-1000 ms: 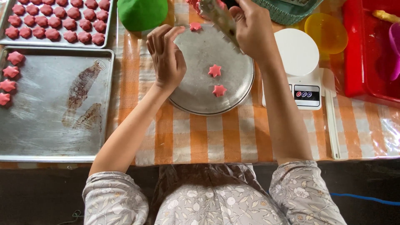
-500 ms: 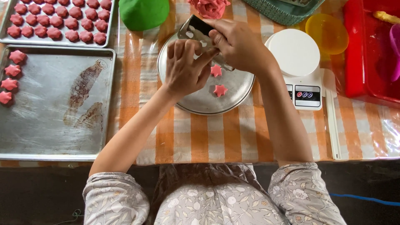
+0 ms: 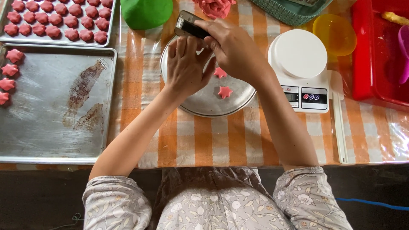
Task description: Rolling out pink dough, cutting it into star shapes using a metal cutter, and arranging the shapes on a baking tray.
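Moved: both hands now sit lower over the round metal plate (image 3: pixel 204 100) than a moment ago.
Right hand (image 3: pixel 234 49): clasps a small dark metal press (image 3: pixel 189 26).
Left hand (image 3: pixel 185 68): fingers spread, touching the press.
Plate: two pink star-shaped dough pieces (image 3: pixel 224 91).

- Dark metal press tool (image 3: pixel 189 26): small and boxy with a pale end, tilted, upper centre of the frame, held above the top rim of the round tray.
- Round metal tray (image 3: pixel 204 100): shallow, silver, flat on the surface at centre frame.
- Two pink star-shaped dough pieces (image 3: pixel 224 91): flat on the tray's right half, close together, not touching.
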